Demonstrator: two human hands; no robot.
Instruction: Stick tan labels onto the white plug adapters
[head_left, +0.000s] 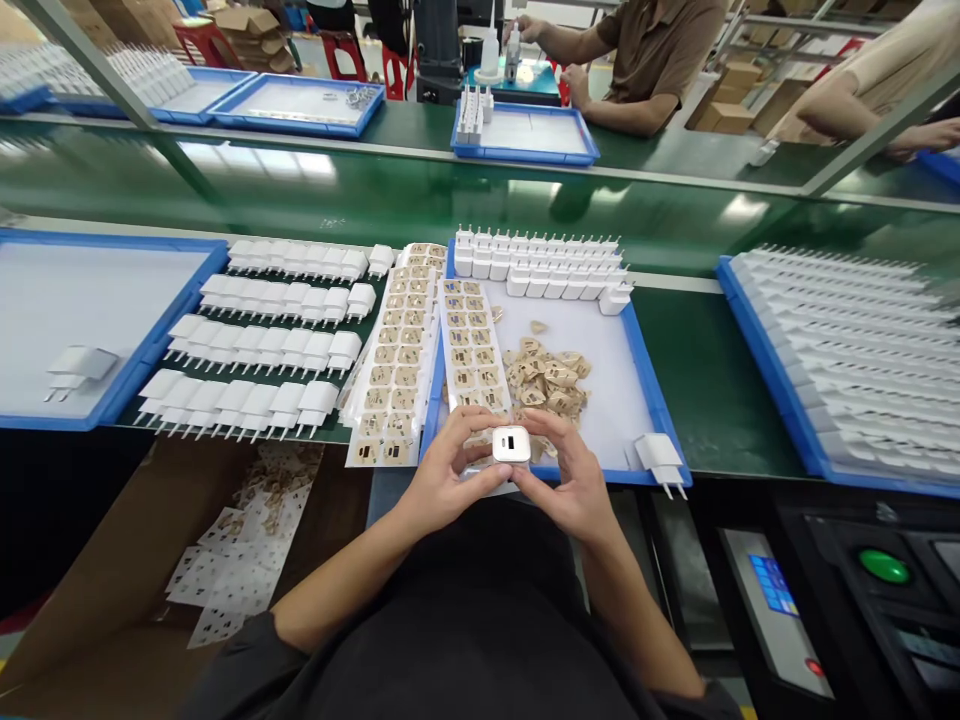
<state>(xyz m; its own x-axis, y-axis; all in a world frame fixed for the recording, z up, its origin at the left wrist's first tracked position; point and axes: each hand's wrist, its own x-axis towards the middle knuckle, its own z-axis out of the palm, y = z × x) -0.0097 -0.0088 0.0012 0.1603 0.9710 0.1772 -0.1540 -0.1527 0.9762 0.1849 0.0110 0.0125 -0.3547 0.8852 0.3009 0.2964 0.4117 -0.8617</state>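
You are holding the white charger (511, 444) between both hands, left hand (448, 468) and right hand (571, 478), fingers clamped on its sides, port face turned up toward you. It is hovering over the blue tray's (651, 385) near edge, with the sticker sheets (471, 345) lying just beyond for easy reach.

Long green-topped workbench (697, 370) with a glossy green conveyor strip (375, 195) behind it. Directly on the bench: blue-rimmed plastic tray with white liner (651, 395) at centre, another blue-rimmed tray (135, 375) far left, a third (757, 350) right. Between left and centre trays, four rows of white two-pin charger plugs (262, 335) and white backing sheets of tan stickers (397, 360), one sheet overlapping the centre tray's edge.
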